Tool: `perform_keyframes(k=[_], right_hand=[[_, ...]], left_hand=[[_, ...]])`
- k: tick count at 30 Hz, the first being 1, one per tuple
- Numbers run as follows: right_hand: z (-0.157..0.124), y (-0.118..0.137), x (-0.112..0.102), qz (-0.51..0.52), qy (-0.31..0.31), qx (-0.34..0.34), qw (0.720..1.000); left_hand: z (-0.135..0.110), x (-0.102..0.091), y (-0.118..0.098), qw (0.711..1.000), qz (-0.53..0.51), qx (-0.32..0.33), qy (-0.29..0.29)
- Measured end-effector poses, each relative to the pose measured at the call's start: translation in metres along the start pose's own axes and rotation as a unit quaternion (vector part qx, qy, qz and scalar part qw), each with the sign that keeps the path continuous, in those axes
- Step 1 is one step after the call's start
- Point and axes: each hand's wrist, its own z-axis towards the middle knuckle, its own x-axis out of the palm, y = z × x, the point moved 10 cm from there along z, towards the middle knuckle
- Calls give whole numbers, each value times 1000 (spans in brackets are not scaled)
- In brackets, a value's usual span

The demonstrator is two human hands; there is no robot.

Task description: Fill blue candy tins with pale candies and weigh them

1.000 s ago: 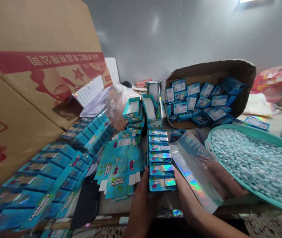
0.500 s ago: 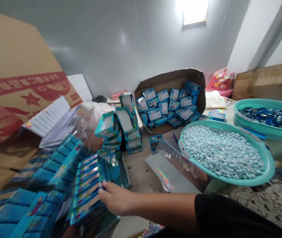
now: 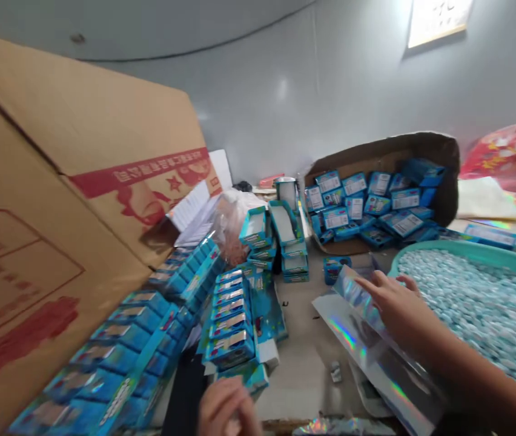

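My right hand (image 3: pixel 394 303) is over a stack of clear, rainbow-shiny plastic film (image 3: pixel 364 327). Its fingers are stretched and apart, the index finger at the film's upper edge; I cannot tell if it presses on it. My left hand (image 3: pixel 228 409) is at the bottom edge, curled and smeared by motion, so any hold does not show. Just above it stands a blue display tray (image 3: pixel 258 372) packed with a row of small blue boxes (image 3: pixel 231 321). Behind that tray leans a flat blue printed card piece (image 3: pixel 267 306).
Filled blue trays (image 3: pixel 122 363) line the left beside a large carton (image 3: pixel 117 133). Stacked open trays (image 3: pixel 283 221) stand at the back. A cut carton (image 3: pixel 449 175) holds loose blue boxes. At right is a turquoise basin (image 3: pixel 426 245) of pale blue candies (image 3: pixel 476 303).
My right hand has left the row of blue boxes and moved right to the plastic film. My left hand has come into view at the bottom. The view has turned left.
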Motion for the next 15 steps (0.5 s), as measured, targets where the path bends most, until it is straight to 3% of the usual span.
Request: perform_keyframes(k=[2, 4, 7, 10, 12, 15], right_hand=[[2, 2, 3, 41, 4, -15, 999], [1, 14, -11, 96, -3, -41, 995], [-6, 56, -68, 176, -39, -142, 973], [-16, 118, -139, 237, -41, -309, 920], [-15, 148, -173, 250, -35, -368, 895], [-6, 169, -213, 249, -125, -396, 875]], left_hand=[[12, 23, -26, 998, -58, 15, 14], [25, 48, -49, 993, -95, 32, 68], [52, 73, -82, 972, -72, 116, 190], [92, 78, -93, 945, -28, 162, 283], [117, 78, -88, 925, -18, 152, 349], [152, 57, -70, 924, 27, 139, 355]])
